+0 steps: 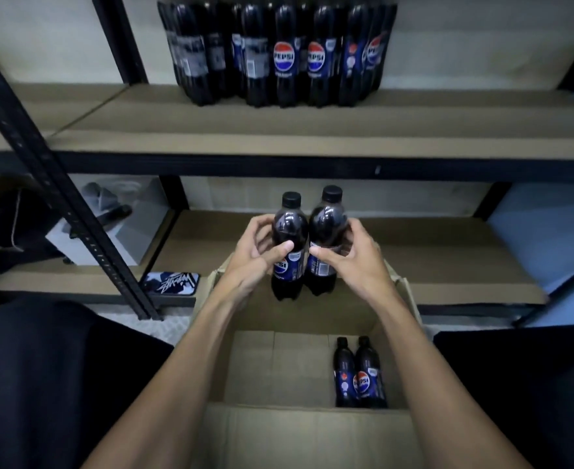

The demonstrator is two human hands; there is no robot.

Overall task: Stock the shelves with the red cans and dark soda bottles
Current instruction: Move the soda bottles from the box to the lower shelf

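Note:
My left hand (255,255) grips a dark soda bottle (289,231) with a black cap. Right beside it, my right hand (356,262) grips a second dark soda bottle (327,218). Both bottles are upright, side by side, held above the far edge of an open cardboard box (278,360). Two more dark bottles (360,374) stand in the box's right front corner. Several dark soda bottles (278,52) stand in a cluster on the upper shelf (312,130). No red cans are in view.
The lower shelf (448,258) lies behind the held bottles. A black upright post (58,184) runs diagonally at left. A patterned phone case (172,282) lies on the left shelf edge beside a grey box (123,231). My dark-clothed knees flank the carton.

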